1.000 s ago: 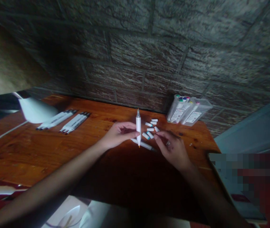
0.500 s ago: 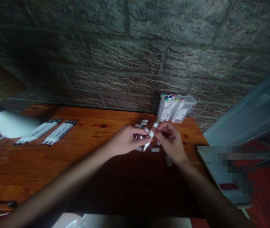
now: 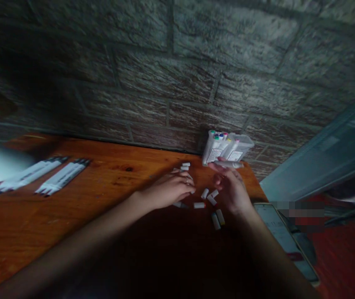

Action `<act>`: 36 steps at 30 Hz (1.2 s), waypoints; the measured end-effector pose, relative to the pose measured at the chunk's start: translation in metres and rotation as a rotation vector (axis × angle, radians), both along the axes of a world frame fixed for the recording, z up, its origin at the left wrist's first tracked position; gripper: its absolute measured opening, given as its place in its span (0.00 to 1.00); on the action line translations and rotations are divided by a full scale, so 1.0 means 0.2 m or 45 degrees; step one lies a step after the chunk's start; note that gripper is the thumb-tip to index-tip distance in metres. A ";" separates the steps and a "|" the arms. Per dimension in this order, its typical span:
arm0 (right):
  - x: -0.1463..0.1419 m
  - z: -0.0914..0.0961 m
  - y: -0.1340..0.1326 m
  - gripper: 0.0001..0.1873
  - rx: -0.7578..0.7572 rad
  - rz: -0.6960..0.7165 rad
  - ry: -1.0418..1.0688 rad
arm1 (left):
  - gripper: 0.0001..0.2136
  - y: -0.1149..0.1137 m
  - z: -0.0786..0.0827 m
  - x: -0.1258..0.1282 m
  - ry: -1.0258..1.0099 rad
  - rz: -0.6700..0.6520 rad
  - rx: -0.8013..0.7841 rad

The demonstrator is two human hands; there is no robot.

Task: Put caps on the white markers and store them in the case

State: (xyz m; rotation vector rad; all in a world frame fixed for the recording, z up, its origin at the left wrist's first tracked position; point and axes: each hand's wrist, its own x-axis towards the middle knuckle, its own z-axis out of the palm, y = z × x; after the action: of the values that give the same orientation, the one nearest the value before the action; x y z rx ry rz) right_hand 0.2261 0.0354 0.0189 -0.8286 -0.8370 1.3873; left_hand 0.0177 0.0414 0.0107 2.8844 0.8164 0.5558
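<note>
My right hand is closed on a white marker, which lies nearly level across its fingertips in front of two clear plastic cases. My left hand, with a ring on one finger, is low over the table among small loose marker caps. Its fingers are bent and pressed together; what lies under them is hidden. Between the hands are a white cap and several others. Two more caps lie beyond my left fingers, and a pair of caps is nearer me.
A clear case with several coloured markers stands by the stone wall, beside a second case holding fewer. Rows of white markers lie at left on the wooden table. A tablet-like device is at the right edge.
The marker, earlier between both hands with its orange tip bare, is now in my right hand only, farther right and level. My left hand has let go of it and lowered to the caps.
</note>
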 end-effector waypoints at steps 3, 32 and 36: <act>0.00 0.00 0.00 0.16 0.029 -0.013 0.009 | 0.06 0.04 0.00 0.06 0.097 0.022 0.075; -0.04 -0.01 -0.05 0.18 0.271 0.001 -0.602 | 0.11 -0.06 0.00 -0.02 -0.621 0.234 0.008; 0.00 -0.01 -0.04 0.19 0.256 0.128 -0.671 | 0.11 -0.08 -0.01 -0.01 -0.729 0.139 -0.080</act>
State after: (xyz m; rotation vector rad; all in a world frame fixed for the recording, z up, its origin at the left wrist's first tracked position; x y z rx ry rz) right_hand 0.2270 0.0270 0.0167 -1.0215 -1.4154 1.1566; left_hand 0.0156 0.0262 0.0088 2.4206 0.8657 1.2573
